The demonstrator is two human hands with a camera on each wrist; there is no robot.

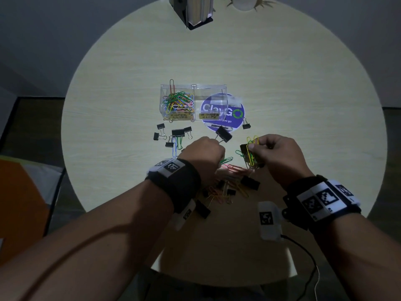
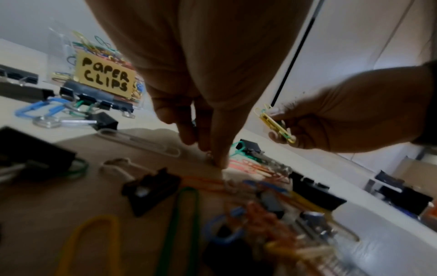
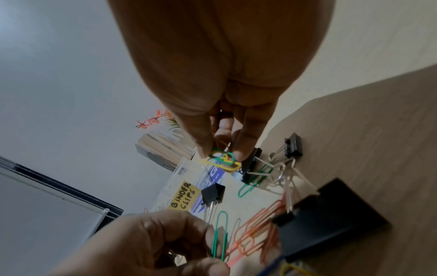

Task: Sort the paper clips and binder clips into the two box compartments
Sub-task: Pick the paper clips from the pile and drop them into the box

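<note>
L hand (image 1: 206, 152) fingertips down in clip pile (image 1: 227, 187), grip unclear; R hand (image 1: 273, 153) pinching paper clips (image 1: 252, 142). Risk: snagged binder clip rides into 12 o'clock box (image 1: 193, 87)

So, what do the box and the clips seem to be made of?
Box: clear hard plastic, glossy; the sticker shows through it.
Paper clips: probably wire with a smooth coloured coating.
Binder clip: likely matt black metal with bare shiny wire handles.
</note>
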